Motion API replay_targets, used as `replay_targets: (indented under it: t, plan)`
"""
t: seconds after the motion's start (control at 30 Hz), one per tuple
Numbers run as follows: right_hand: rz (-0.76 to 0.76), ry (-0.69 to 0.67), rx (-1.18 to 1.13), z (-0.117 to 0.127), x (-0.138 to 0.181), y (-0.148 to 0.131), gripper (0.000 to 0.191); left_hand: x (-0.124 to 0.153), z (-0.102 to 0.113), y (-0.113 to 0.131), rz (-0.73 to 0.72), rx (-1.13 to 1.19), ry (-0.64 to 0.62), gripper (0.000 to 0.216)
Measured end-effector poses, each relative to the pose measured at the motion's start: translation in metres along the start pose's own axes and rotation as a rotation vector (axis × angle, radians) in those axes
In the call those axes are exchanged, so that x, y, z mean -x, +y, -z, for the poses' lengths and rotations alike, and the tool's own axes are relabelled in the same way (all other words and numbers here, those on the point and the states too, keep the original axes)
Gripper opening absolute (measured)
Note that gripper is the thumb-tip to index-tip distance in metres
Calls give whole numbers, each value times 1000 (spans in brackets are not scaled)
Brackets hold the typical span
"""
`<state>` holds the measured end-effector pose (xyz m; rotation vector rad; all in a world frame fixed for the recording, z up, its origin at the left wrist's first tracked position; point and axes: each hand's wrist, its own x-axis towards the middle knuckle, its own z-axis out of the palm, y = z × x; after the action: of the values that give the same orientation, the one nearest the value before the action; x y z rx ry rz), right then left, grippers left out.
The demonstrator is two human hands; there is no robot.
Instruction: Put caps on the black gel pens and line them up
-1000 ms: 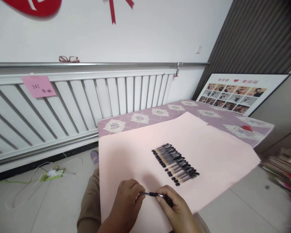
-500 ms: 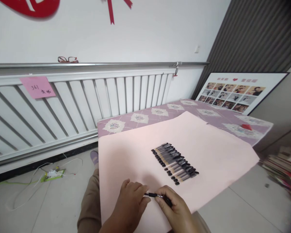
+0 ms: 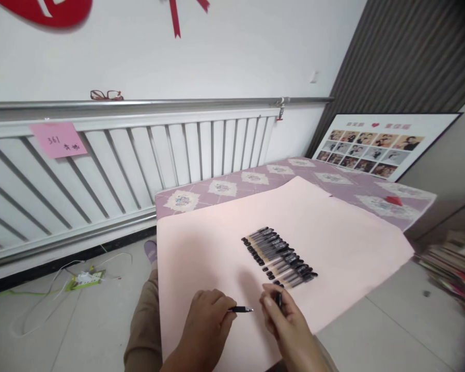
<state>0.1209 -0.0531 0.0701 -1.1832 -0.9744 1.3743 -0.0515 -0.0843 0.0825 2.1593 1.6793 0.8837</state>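
Observation:
My left hand (image 3: 211, 320) pinches a gel pen (image 3: 241, 309), its black grip and bare tip pointing right. A short gap separates that tip from my right hand (image 3: 281, 320), whose curled fingers hold a black pen cap (image 3: 279, 299). Just beyond the hands, a slanting row of several capped pens (image 3: 279, 256) lies side by side on the pink sheet (image 3: 201, 253). The pens have clear barrels and black caps, and my right hand is close to the near end of the row.
Under the sheet is a table with a purple patterned cloth (image 3: 256, 178). A white radiator (image 3: 201, 152) runs behind it. A photo board (image 3: 387, 147) leans at the back right, near a small red object (image 3: 393, 200). A power strip (image 3: 86, 279) with cables lies on the floor at left; stacked papers (image 3: 453, 268) are at right.
My right hand has drawn the cap off the pen and moved slightly right and up, baring the tip. My left hand stays nearly in place with the pen.

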Motion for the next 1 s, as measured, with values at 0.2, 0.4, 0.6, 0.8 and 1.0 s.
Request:
replay_targets:
  t: [0.2, 0.4, 0.6, 0.8, 1.0]
  plan:
    - [-226, 63, -507, 5, -1, -3, 29, 1, 0, -2, 80, 103, -41, 17]
    - [-246, -37, -523, -6, 9, -11, 33, 0, 0, -1, 212, 348, -114, 20]
    - [-241, -52, -471, -12, 15, -21, 27, -1, -6, -3, 432, 688, -216, 15]
    - [-254, -62, -465, -12, 16, -26, 36, -2, -3, 3, 491, 987, -237, 17]
    - [-273, -28, -500, -9, 14, -23, 26, -2, -5, 3, 498, 1050, -231, 12]
